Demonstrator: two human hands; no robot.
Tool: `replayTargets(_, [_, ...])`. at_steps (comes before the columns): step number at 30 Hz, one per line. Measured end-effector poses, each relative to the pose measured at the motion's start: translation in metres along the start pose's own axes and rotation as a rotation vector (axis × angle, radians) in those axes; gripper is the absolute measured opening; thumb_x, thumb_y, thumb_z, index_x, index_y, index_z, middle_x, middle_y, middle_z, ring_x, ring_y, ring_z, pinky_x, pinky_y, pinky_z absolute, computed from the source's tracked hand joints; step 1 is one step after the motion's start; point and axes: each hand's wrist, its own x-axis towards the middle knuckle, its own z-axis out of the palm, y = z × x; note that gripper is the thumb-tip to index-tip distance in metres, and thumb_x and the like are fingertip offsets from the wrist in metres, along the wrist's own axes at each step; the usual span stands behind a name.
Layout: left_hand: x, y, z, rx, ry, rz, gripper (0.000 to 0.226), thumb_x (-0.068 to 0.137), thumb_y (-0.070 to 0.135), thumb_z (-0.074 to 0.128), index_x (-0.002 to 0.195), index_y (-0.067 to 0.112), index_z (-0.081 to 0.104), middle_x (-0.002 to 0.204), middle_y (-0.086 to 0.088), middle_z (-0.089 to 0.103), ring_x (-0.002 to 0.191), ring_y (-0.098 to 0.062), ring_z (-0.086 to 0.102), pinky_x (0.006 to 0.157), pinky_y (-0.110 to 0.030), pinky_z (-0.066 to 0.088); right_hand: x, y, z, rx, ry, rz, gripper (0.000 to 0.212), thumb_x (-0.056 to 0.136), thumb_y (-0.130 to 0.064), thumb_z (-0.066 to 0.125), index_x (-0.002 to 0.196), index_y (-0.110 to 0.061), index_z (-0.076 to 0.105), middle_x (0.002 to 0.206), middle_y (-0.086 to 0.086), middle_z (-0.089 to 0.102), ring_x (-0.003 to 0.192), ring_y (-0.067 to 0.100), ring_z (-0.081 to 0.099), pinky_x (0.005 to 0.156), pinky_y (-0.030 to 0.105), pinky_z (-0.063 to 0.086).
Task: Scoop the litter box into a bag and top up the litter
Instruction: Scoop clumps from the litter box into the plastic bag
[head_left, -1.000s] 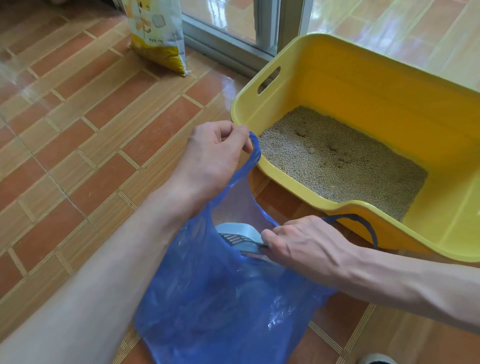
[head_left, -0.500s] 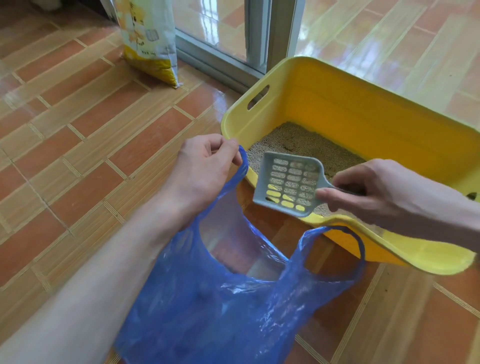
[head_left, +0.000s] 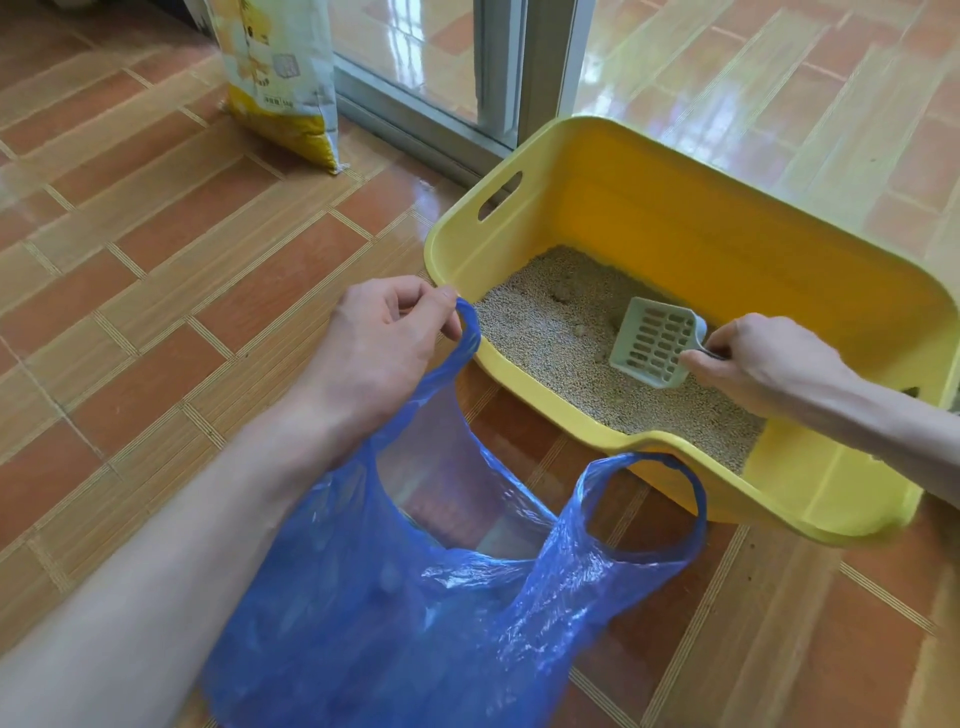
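Note:
A yellow litter box (head_left: 701, 228) sits on the tiled floor and holds beige litter (head_left: 540, 332) with a few clumps. My right hand (head_left: 763, 364) grips the handle of a pale slotted scoop (head_left: 655, 340), whose head lies on the litter inside the box. My left hand (head_left: 384, 353) pinches one handle of a blue plastic bag (head_left: 415, 613) and holds it up just left of the box's front rim. The bag's other handle hangs free against the box front, and its mouth gapes.
A white and yellow litter sack (head_left: 280, 78) stands at the back left beside a sliding glass door frame (head_left: 498, 73). Orange and tan floor tiles (head_left: 156, 270) spread all around.
My right hand lifted the scoop out of the bag, carried it over the box rim and lowered it onto the litter. My left hand kept its hold on the bag handle.

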Motion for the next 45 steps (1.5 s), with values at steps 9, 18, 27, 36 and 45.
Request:
replayTargets(9, [0.002,-0.001,0.000,-0.018,0.003,-0.026,0.039,0.104,0.033,0.054,0.068,0.019,0.061,0.050,0.007,0.031,0.043,-0.013,0.022,0.047,-0.025,0.018,0.016,0.003,0.010,0.212,-0.106,0.017,0.038,0.100,-0.039,0.058,0.076,-0.015,0.075,0.039,-0.007,0.050,0.030,0.006,0.034,0.034,0.018,0.024])
replayTargets(18, [0.001,0.000,0.002,-0.013,-0.004,-0.035,0.039,0.104,0.032,0.053,0.070,0.016,0.061,0.048,0.007,0.030,0.042,-0.012,0.022,0.042,-0.022,0.019,0.029,0.007,0.012,0.203,-0.106,-0.014,0.038,0.099,-0.041,0.059,0.075,-0.017,0.074,0.046,-0.005,0.057,0.038,0.011,0.041,0.041,0.022,0.028])
replayTargets(27, [0.000,0.001,0.002,-0.001,0.007,-0.033,0.039,0.104,0.033,0.053,0.071,0.015,0.061,0.048,0.007,0.030,0.042,-0.012,0.022,0.041,-0.022,0.020,0.052,0.006,0.009,-0.305,-0.010,-0.154,0.042,0.102,-0.061,0.039,0.106,-0.028,0.065,0.064,-0.007,0.060,0.054,0.008,0.054,0.045,0.020,0.035])
replayTargets(36, [-0.001,-0.002,-0.002,-0.007,0.010,-0.030,0.038,0.104,0.032,0.053,0.070,0.016,0.061,0.050,0.003,0.030,0.044,-0.014,0.022,0.049,-0.028,0.019,0.072,0.012,0.019,-0.265,0.089,-0.332,0.047,0.097,-0.066,0.043,0.096,-0.027,0.069,0.066,-0.013,0.059,0.060,0.005,0.057,0.046,0.021,0.041])
replayTargets(45, [-0.001,-0.003,-0.003,-0.010,0.007,-0.028,0.039,0.104,0.032,0.053,0.070,0.017,0.061,0.051,0.002,0.030,0.045,-0.015,0.022,0.045,-0.025,0.018,0.084,0.002,0.026,-0.224,0.119,-0.296,0.049,0.097,-0.066,0.044,0.098,-0.025,0.072,0.059,-0.009,0.056,0.051,0.007,0.051,0.045,0.020,0.034])
